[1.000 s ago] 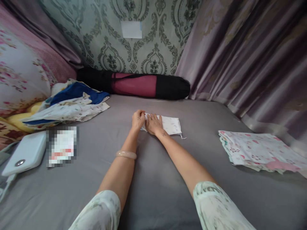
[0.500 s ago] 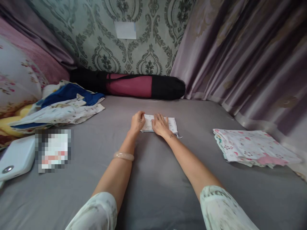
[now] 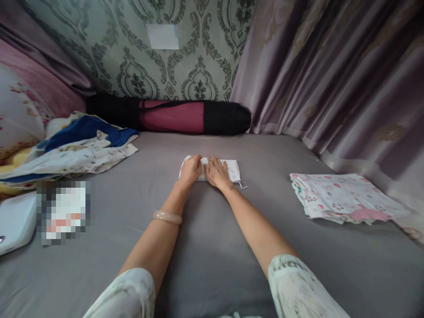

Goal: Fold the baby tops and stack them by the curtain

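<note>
A small folded white cloth (image 3: 233,169) with a faint print lies on the grey bed sheet ahead of me. A thin string sticks out at its near right corner. My right hand (image 3: 217,172) is spread flat on its middle, palm down. Over the left part of the cloth is my left hand (image 3: 192,169), its fingers curled together on the fabric; the fingertips are partly hidden. A bit of the cloth's left end shows beyond that hand. A pale bangle (image 3: 168,217) sits on my left forearm.
At right lies a folded white cloth with pink prints (image 3: 344,194). A black and maroon long bag (image 3: 172,117) runs along the wall. Left are crumpled blue and white fabric (image 3: 96,141), a white device (image 3: 18,221) and a blurred-out item (image 3: 66,212). Curtains (image 3: 314,88) hang at right.
My left hand has moved right, from the cloth's left edge onto its left part, closer to my right hand. More of the cloth's left end now shows. The view has shifted slightly.
</note>
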Tool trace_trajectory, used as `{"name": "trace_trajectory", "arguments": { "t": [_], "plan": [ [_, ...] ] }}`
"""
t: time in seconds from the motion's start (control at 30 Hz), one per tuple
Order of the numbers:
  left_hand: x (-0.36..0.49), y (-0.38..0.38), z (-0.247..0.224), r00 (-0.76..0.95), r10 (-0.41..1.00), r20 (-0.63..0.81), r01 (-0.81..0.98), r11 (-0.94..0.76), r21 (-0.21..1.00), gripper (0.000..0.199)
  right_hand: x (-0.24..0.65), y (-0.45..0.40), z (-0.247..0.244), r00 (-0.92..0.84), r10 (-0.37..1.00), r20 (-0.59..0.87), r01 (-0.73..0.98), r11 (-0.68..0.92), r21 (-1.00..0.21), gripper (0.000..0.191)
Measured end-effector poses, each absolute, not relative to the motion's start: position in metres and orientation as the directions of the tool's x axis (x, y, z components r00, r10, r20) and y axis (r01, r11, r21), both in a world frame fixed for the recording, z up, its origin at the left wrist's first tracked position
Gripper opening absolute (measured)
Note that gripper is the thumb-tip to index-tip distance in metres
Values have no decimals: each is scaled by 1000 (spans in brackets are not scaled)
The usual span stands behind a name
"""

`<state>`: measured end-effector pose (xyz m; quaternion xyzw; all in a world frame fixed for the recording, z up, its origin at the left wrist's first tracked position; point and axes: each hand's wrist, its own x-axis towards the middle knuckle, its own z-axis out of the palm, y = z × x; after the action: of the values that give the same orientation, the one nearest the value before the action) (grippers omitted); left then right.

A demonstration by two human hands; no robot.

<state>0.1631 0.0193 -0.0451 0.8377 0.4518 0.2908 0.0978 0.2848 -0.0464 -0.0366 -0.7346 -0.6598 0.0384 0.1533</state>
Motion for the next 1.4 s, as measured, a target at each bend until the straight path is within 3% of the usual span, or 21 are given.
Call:
{"name": "trace_trajectory", "arguments": {
  "t": [0.5,0.93,1.4],
  "plan": [
    [169,9,-52,622,719,309,633,-695,341,38,312,-57,-28,201,975,95,954,-173,-243,54],
    [171,8,-55,632,745,212,691,-666,280,42,313,-56,-36,188,980,60,961,-171,-218,55],
    [162,6,-42,521,812,264,770,-581,265,42,332,-51,-31,317,947,46,926,-299,-229,58]
  ]
}}
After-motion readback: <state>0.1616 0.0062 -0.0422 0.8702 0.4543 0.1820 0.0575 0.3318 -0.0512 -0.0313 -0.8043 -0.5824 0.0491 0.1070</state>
